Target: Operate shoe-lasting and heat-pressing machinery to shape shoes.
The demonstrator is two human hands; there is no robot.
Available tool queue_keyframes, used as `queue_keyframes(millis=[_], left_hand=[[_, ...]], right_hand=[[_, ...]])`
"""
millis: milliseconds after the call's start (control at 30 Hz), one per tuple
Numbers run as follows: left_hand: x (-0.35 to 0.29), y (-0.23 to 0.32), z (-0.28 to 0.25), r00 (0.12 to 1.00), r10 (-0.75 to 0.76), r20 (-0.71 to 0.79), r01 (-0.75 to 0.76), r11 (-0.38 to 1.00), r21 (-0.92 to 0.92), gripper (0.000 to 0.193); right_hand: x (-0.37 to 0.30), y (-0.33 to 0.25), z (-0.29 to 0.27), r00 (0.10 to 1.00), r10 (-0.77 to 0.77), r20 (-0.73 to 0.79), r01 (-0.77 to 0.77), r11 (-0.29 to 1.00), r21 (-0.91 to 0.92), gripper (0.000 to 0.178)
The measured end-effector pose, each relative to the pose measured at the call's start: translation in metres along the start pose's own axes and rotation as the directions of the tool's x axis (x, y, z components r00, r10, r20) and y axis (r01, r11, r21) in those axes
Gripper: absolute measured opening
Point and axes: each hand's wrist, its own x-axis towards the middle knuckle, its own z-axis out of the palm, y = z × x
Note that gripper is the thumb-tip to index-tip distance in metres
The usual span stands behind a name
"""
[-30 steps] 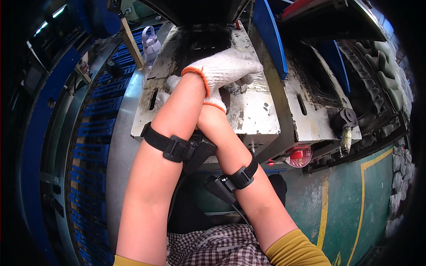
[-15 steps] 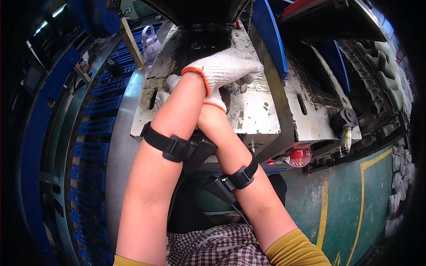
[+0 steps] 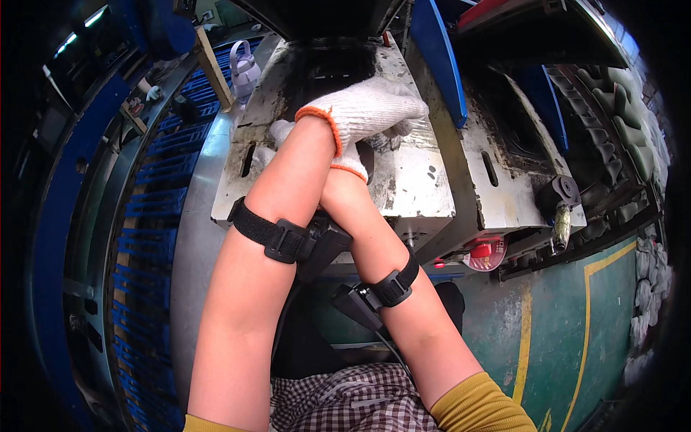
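Note:
My forearms cross, the left one over the right. My left hand (image 3: 381, 106), in a white knit glove with an orange cuff, rests over the right side of a stained white machine top (image 3: 414, 191). Its fingers curl downward, their tips greyish; whatever may be inside them is hidden. My right hand (image 3: 281, 131), gloved the same way, lies at the left of the machine top, mostly covered by my left forearm. Only bits of its glove show, so I cannot make out its grip. A black strapped device (image 3: 288, 243) sits on my left forearm, another (image 3: 389, 289) on my right.
A dark raised lid (image 3: 324, 18) stands behind the machine top. A lilac bottle (image 3: 245, 72) stands at the back left, beside blue slatted racks (image 3: 151, 187). On the right are a blue panel (image 3: 440, 65), a second machine (image 3: 497, 173) and grey moulded pieces (image 3: 622, 101) on racks.
My arms and hands stay practically still. At the far left, another person's gloved hand has come into sight by the bench.

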Motion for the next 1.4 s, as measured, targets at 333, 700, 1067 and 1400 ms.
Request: queue_keyframes(millis=[333,700,1067,1400], left_hand=[[-0.002,0.003,-0.003,1.0,-0.025,0.014,0.026,0.999,-0.037,0.046],[0.0,0.001,-0.001,1.0,-0.022,0.012,0.022,0.999,-0.039,0.045],[0.002,-0.002,-0.001,1.0,-0.001,0.007,0.001,0.999,-0.048,0.042],[0.004,-0.003,-0.001,1.0,0.008,0.019,-0.007,1.0,-0.022,0.043]], right_hand=[[-0.002,-0.001,0.001,0.999,-0.019,-0.044,0.021,0.999,0.04,0.075],[0.001,0.0,-0.002,1.0,0.009,0.011,-0.008,0.999,-0.036,0.076],[-0.003,-0.002,0.0,0.999,-0.01,-0.037,0.01,1.0,-0.001,0.077],[0.018,0.026,0.022,0.992,-0.12,-0.039,0.115,0.988,-0.1,0.074]])
